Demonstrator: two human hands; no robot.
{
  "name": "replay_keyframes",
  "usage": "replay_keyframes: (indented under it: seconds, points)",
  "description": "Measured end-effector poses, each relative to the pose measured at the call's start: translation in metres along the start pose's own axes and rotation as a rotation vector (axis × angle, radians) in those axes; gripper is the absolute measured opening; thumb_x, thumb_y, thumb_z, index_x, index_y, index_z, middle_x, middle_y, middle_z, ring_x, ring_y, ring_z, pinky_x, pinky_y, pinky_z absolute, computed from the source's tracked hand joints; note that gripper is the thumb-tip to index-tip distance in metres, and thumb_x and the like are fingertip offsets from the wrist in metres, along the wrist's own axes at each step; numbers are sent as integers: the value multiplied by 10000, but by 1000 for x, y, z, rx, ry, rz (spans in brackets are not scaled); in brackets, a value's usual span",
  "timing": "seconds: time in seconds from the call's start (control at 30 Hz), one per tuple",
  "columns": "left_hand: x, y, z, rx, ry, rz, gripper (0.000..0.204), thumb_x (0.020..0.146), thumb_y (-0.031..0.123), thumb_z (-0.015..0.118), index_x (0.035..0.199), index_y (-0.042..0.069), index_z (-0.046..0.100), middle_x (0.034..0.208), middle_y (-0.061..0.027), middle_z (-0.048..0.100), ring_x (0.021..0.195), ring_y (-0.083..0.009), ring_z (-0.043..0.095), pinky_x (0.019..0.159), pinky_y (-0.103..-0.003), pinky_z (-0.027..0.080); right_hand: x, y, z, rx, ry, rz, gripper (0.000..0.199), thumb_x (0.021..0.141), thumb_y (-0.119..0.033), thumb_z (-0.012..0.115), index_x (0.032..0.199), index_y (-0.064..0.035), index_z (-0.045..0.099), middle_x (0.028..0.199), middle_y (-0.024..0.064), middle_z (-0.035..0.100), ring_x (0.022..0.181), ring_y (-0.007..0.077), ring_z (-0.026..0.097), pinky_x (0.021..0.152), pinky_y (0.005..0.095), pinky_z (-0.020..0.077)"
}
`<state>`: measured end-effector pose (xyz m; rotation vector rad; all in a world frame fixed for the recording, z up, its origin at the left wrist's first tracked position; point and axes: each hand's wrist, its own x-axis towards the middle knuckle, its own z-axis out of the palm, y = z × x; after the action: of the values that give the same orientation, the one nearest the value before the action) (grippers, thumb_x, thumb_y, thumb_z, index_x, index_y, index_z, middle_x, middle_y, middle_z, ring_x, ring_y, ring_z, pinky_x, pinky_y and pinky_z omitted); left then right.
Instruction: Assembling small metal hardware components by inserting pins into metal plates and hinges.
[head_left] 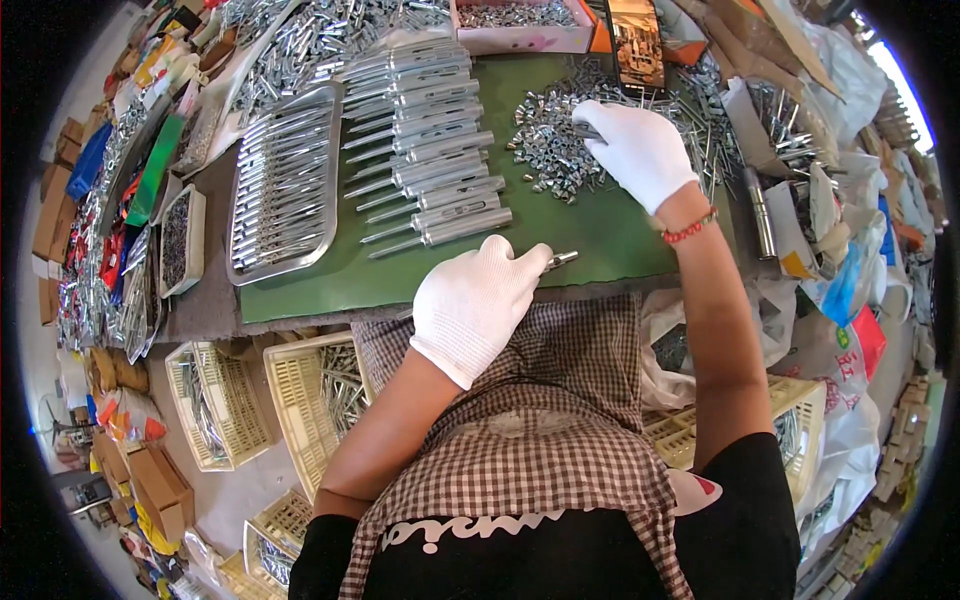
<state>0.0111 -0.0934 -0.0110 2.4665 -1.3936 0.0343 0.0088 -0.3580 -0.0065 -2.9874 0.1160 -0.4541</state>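
Note:
Both my hands wear white knit gloves. My left hand (478, 300) is closed around a small silver metal part (560, 260) at the near edge of the green mat (600, 235). My right hand (636, 148) reaches into a heap of small silver metal pieces (545, 145) on the mat and pinches one thin piece at its fingertips. A row of finished silver rod-and-sleeve parts (430, 150) lies side by side on the mat, left of the heap.
A metal tray (282, 185) full of rods lies left of the mat. A white box (520, 25) of parts and a phone (636, 45) sit at the far edge. Cream plastic baskets (300, 395) stand below the table on my left. Bags and clutter crowd the right.

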Motion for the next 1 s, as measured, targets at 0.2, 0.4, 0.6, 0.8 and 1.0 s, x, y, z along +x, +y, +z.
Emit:
replay_keyframes:
  seconds: [0.2, 0.4, 0.6, 0.8, 1.0]
  points:
    - [-1, -1, 2, -8, 34, 7, 186, 908, 213, 629, 1090, 231, 663, 784, -65, 550, 607, -268, 610, 537, -389, 499, -6, -3, -4, -60, 41, -15, 234, 881, -189, 611, 1100, -135, 674, 915, 121, 693, 863, 331, 677, 778, 457, 542]
    - [-1, -2, 3, -12, 34, 12, 188, 909, 222, 624, 1091, 227, 672, 776, -68, 566, 609, -271, 618, 536, -389, 502, -83, -61, -14, 622, -14, 72, 135, 832, -156, 700, 955, -102, 710, 871, 109, 675, 790, 305, 664, 714, 389, 529]
    - [1, -1, 2, -11, 29, 4, 204, 901, 208, 618, 1098, 220, 670, 788, -73, 575, 624, -279, 622, 545, -397, 503, -101, -78, -3, 536, 37, 91, 99, 822, -151, 719, 913, -114, 707, 829, 80, 653, 761, 293, 650, 674, 388, 519]
    - [-1, -1, 1, -13, 10, -8, 208, 897, 209, 622, 1101, 220, 658, 788, -72, 578, 633, -283, 624, 551, -400, 502, -94, -74, -8, 406, 53, -4, 87, 851, -185, 695, 916, -131, 716, 841, 77, 646, 763, 297, 649, 667, 393, 516]
    - [0, -1, 2, -23, 15, -17, 175, 894, 220, 639, 1066, 238, 666, 777, -62, 571, 630, -272, 615, 550, -396, 490, -66, -55, 1, 263, 83, 181, 143, 856, -168, 713, 986, -113, 731, 904, 79, 672, 808, 285, 670, 709, 366, 526]
